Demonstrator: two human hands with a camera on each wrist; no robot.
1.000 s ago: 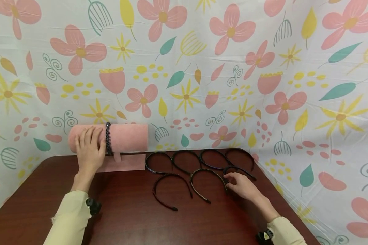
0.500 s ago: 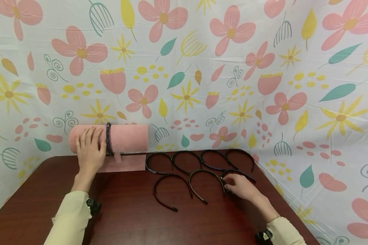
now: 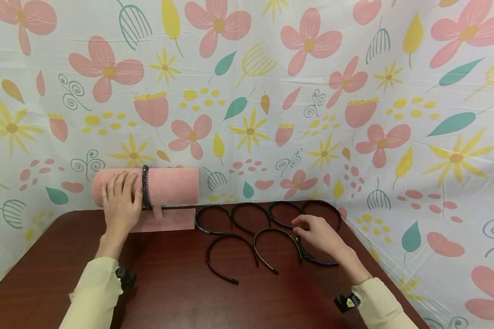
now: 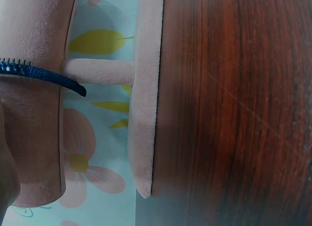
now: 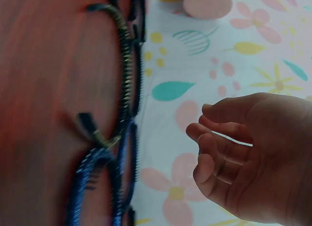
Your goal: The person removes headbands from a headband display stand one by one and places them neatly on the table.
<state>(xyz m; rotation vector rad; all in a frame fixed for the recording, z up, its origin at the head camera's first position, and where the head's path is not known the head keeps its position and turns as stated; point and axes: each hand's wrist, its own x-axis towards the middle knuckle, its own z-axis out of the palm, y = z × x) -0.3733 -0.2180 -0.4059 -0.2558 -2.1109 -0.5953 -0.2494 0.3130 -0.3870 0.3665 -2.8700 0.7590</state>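
My left hand rests on the left part of a pink padded headband stand, its fingers lying over the roll. Round the roll, just right of that hand, sits a dark blue toothed headband; its tip juts past the roll in the left wrist view. My right hand hovers over the right end of the laid-out headbands, fingers loosely bent and holding nothing. Partly hidden beneath it in the head view is a blue headband. Left of this one lies a gold-beaded headband.
Along the table's back edge lies a row of several dark headbands. A dark red headband is in front of them. The brown table meets a flowered cloth at its back and right.
The blue headband at the right was under my right fingers; now it lies closer to me, let go. My right hand has lifted off it and back. The left hand has stayed put.
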